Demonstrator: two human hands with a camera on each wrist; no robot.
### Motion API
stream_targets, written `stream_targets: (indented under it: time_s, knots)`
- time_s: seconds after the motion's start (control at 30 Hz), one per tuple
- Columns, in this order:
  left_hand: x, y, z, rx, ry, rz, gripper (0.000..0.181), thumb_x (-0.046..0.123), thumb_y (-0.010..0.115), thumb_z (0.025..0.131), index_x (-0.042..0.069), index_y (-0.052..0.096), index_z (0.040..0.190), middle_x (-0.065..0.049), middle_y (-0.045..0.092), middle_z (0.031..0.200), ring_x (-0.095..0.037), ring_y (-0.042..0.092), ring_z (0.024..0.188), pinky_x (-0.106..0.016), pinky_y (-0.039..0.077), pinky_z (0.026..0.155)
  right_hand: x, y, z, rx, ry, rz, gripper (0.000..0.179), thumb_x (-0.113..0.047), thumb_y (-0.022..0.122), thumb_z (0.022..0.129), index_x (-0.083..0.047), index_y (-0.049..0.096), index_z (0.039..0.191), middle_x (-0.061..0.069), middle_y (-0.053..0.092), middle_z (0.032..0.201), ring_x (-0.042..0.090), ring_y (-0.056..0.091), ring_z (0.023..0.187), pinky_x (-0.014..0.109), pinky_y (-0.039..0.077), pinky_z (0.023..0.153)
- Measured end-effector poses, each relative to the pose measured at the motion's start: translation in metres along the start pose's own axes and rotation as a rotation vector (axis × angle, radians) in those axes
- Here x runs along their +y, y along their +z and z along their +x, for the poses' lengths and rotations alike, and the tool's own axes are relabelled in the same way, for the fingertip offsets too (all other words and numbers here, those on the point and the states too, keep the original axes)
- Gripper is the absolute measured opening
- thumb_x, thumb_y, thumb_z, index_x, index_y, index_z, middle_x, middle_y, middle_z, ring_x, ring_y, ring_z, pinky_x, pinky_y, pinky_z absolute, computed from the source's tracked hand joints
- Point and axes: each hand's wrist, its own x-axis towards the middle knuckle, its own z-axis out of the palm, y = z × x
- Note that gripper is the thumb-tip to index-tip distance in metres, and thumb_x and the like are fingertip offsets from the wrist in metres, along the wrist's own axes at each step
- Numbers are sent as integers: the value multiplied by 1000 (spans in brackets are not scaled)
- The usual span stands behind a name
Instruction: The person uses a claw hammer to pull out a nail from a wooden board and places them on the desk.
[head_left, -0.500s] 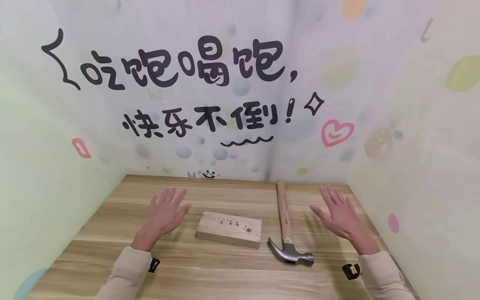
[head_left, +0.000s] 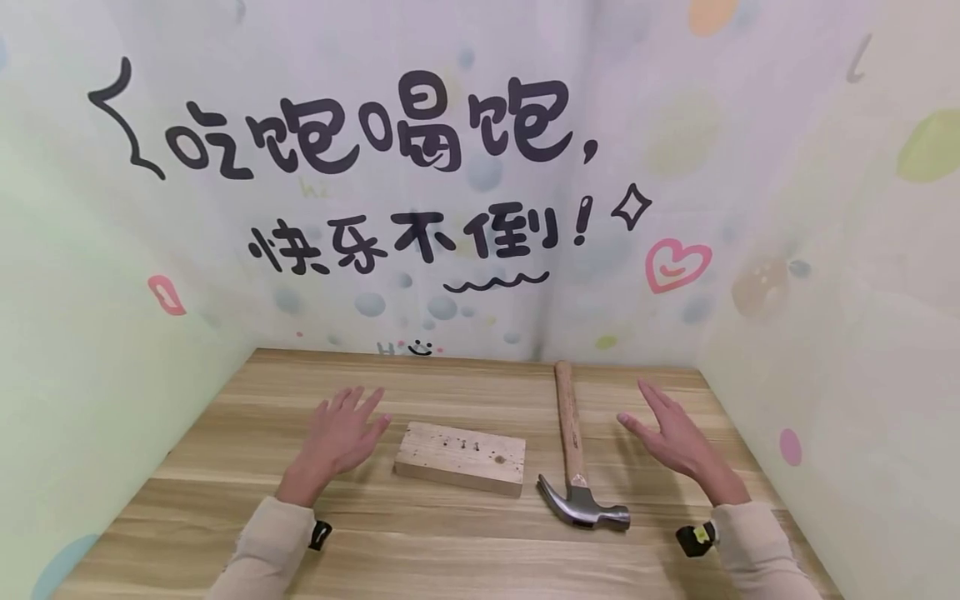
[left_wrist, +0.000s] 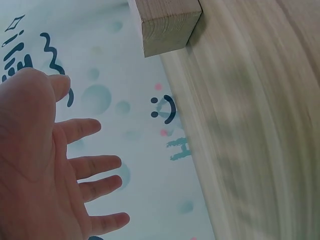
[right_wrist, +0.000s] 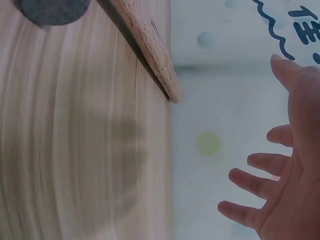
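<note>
Your left hand (head_left: 337, 442) and right hand (head_left: 681, 440) hover over the worktop (head_left: 442, 562), fingers extended, gripping nothing. Wood block (head_left: 450, 457) mid-worktop, small nails (head_left: 470, 446) on top; hammer (head_left: 574, 467) nearer right edge, handle (head_left: 567, 412) tip by back edge. Probably best: grip handle toward that edge; steady block by its sides, clear of nails.

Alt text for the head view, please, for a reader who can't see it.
A person's left hand and right hand, both empty, flank a wooden block with small nails and a claw hammer on a wood-grain table, before a black-lettered wall.
</note>
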Motion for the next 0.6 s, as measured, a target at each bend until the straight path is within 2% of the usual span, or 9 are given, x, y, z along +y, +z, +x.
stream_targets:
  time_s: [0.23, 0.43, 0.6]
  knots:
    - [2, 7, 0, -19, -7, -24, 57, 44, 41, 105, 9, 42, 150, -27, 44, 147, -49, 38, 136, -70, 28, 106, 4, 7, 2, -22, 15, 72, 82, -47, 54, 100, 5, 22, 154, 34, 31, 152, 53, 46, 128, 66, 37, 101]
    - [8, 12, -1, -59, -20, -31, 53, 39, 41, 106, 9, 42, 150, -27, 46, 145, -50, 42, 132, -69, 33, 102, 5, 12, 5, -37, 52, 114, 79, -45, 55, 100, 3, 24, 154, 35, 39, 146, 49, 53, 122, 62, 44, 94]
    - [14, 16, -2, -73, -45, -65, 53, 39, 39, 106, 8, 42, 149, -28, 47, 144, -50, 42, 132, -69, 34, 102, 4, 18, 9, -92, 116, 223, 79, -47, 54, 100, 0, 22, 155, 34, 41, 146, 47, 55, 121, 55, 50, 91]
